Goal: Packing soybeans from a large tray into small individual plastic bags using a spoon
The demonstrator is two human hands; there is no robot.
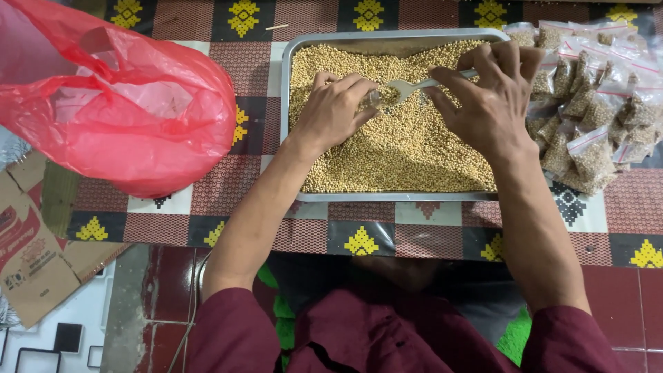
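A crumpled red plastic bag (117, 103) is seen at the far left on the patterned red, black and cream mat (387, 231), well apart from the work. Next to it, a shallow rectangular metal tray (284, 117) is filled with small round yellowish seeds (407, 148). Over the seeds, the left hand (333, 110) is curled and closed around a small clear plastic pouch (371, 100), whose mouth is held up to the spoon. The metal spoon (404, 88) is gripped by its handle in the closed fingers of the right hand (492, 100), its bowl laden with seeds and touching the pouch mouth. The step in hand is judged to be the filling of the pouch; a steady tilt of the spoon would be called for so that no seeds are spilled. At the far right, a heap of small filled clear pouches (587, 103) is piled just beside the tray.
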